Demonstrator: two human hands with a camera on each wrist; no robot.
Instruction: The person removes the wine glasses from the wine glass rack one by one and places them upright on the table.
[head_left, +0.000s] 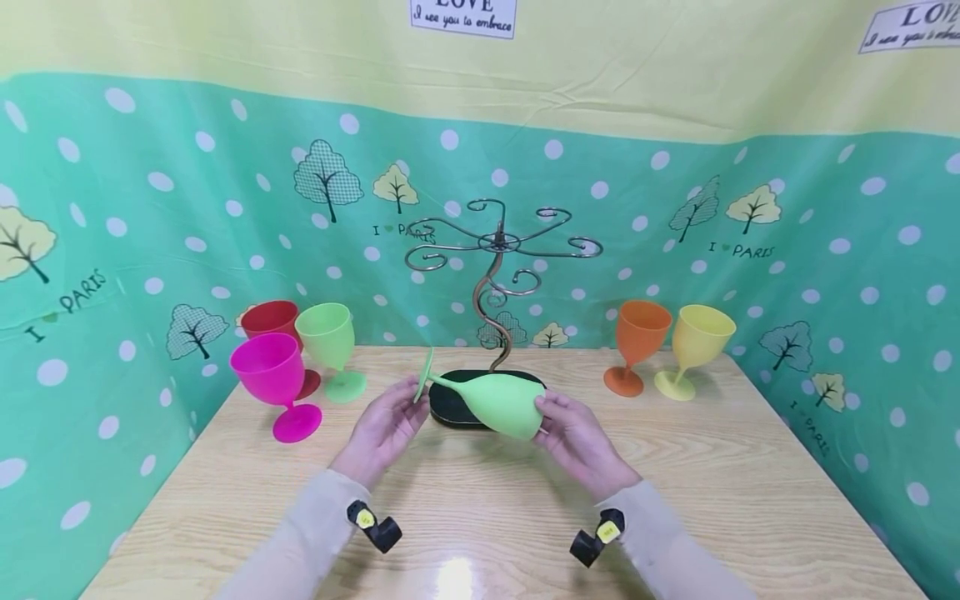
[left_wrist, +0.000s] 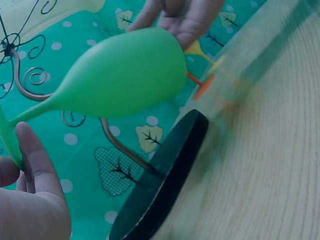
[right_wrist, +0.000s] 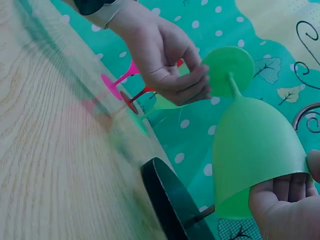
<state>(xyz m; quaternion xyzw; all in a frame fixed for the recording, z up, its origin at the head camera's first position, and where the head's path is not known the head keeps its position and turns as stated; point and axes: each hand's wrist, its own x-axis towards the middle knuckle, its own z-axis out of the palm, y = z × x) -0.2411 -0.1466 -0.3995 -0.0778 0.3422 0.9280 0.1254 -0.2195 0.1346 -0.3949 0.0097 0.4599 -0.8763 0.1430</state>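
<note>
A light green goblet (head_left: 501, 402) is held sideways above the table, its foot to the left and its mouth to the right. My left hand (head_left: 386, 429) pinches the edge of the round foot (left_wrist: 9, 142) between thumb and fingers. At the other end my right hand (head_left: 581, 437) grips the rim, with fingers inside the bowl (right_wrist: 255, 150) and the thumb outside. Just behind the goblet stands a metal rack (head_left: 498, 242) with curled arms, a wavy stem and a black oval base (head_left: 450, 408), partly hidden by the goblet.
On the left stand a magenta goblet (head_left: 268, 371), a red goblet (head_left: 273, 315) and another green goblet (head_left: 327, 333). An orange goblet (head_left: 641, 333) and a yellow goblet (head_left: 701, 337) stand on the right. A patterned cloth (head_left: 600, 158) encloses the wooden table (head_left: 712, 467).
</note>
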